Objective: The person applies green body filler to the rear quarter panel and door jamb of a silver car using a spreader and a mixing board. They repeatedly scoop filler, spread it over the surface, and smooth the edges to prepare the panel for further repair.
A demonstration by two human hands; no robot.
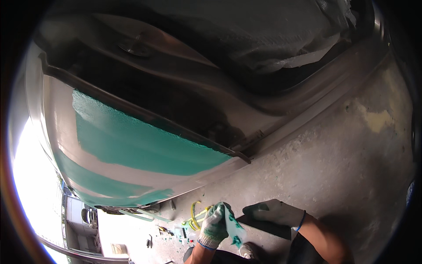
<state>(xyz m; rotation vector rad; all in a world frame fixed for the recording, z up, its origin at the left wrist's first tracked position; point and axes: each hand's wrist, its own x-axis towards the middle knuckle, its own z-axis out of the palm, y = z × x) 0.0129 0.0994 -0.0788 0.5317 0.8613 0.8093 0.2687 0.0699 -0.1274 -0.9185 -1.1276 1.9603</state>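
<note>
The gloved fingers of the left hand (213, 223) are closed on a pale sheet (233, 228) with green smears, perhaps cloth or paper. The right hand's (274, 211) fingers grasp a dark flat plate (269, 227), just beside the sheet. Ahead, toward the left, I see a car panel (132, 170) bearing green coating (136, 141), near the concrete floor (303, 176).

Car body workshop, by the green-smeared vehicle panel (149, 143) and stained concrete floor (307, 165).

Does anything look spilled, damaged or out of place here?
Yes: a ragged yellowish patch, upper right, breaks the grey concrete floor, perhaps a stain or wear. The left glove is smeared green, like the car panel.
</note>
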